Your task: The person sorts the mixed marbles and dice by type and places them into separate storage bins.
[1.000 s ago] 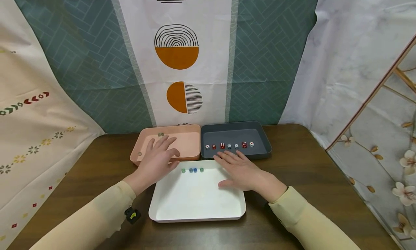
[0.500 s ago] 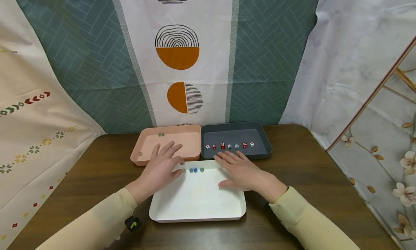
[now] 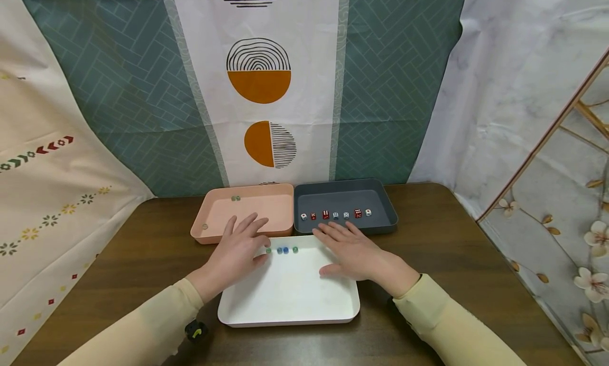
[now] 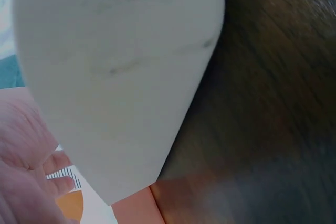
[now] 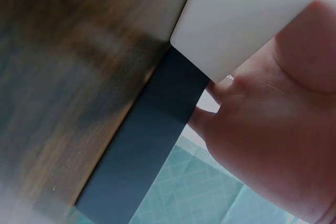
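Note:
My left hand [image 3: 236, 256] hovers over the far left part of the white tray [image 3: 290, 310]. Its thumb and index finger are spread right at a small green glass marble [image 3: 268, 250]; the other fingers reach toward the pink tray [image 3: 196, 231]. Along the white tray's far side sit two blue marbles [image 3: 283, 250] and another green marble [image 3: 295, 249]. My right hand [image 3: 352, 253] lies with fingers extended over that tray's far right corner, fingertips by the near rim of the dark grey tray [image 3: 342, 185]. It holds nothing. Both wrist views show the hands beside the white tray's outer wall.
Inside the pink tray are two greenish marbles [image 3: 236, 198] close together and a single pale marble [image 3: 205, 226]. Several red and white dice [image 3: 335, 215] form a row in the dark grey tray. A wooden table [image 3: 428, 239] carries the trays, with patterned cloth [image 3: 280, 91] behind.
My left hand has moved right and slightly down, from over the pink tray to the leftmost green marble in the white tray. The right hand has stayed put.

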Demonstrator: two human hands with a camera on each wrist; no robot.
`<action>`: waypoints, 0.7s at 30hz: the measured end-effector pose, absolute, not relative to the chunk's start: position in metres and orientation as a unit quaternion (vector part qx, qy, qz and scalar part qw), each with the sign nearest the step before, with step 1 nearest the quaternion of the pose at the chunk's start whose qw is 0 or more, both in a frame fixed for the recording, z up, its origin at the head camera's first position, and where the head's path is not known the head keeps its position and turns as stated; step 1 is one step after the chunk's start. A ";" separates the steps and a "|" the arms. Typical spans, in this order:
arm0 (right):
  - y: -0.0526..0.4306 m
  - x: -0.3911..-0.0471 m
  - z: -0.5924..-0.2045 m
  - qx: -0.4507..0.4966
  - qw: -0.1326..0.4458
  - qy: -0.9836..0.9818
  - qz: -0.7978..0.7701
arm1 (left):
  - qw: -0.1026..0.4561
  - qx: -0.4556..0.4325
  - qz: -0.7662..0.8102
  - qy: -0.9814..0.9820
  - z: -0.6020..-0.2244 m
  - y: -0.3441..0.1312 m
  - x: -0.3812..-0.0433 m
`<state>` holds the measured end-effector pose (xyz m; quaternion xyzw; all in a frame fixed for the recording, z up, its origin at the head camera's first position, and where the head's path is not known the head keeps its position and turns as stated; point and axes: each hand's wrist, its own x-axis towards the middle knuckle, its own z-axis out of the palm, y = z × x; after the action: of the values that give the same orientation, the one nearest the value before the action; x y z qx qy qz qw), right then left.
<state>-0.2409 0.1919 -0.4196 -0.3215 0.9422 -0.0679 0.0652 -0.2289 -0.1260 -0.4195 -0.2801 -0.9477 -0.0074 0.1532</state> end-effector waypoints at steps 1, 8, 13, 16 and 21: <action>0.192 -0.241 -0.420 -0.321 0.065 0.942 -0.068 | 0.150 -0.278 -0.006 -0.949 -0.420 -0.126 -0.229; 0.192 -0.241 -0.421 -0.321 0.063 0.943 -0.065 | 0.136 -0.267 0.003 -0.954 -0.425 -0.127 -0.232; 0.191 -0.241 -0.419 -0.321 0.063 0.942 -0.067 | 0.130 -0.266 0.004 -0.955 -0.427 -0.126 -0.233; 0.191 -0.240 -0.418 -0.322 0.062 0.942 -0.068 | 0.128 -0.265 0.002 -0.956 -0.428 -0.125 -0.234; 0.192 -0.240 -0.418 -0.322 0.063 0.942 -0.069 | 0.130 -0.266 0.004 -0.955 -0.428 -0.124 -0.235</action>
<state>-0.2400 0.1915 -0.4179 -0.3223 0.9420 -0.0694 0.0628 -0.2346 -0.1243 -0.4283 -0.2661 -0.9551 0.0037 0.1302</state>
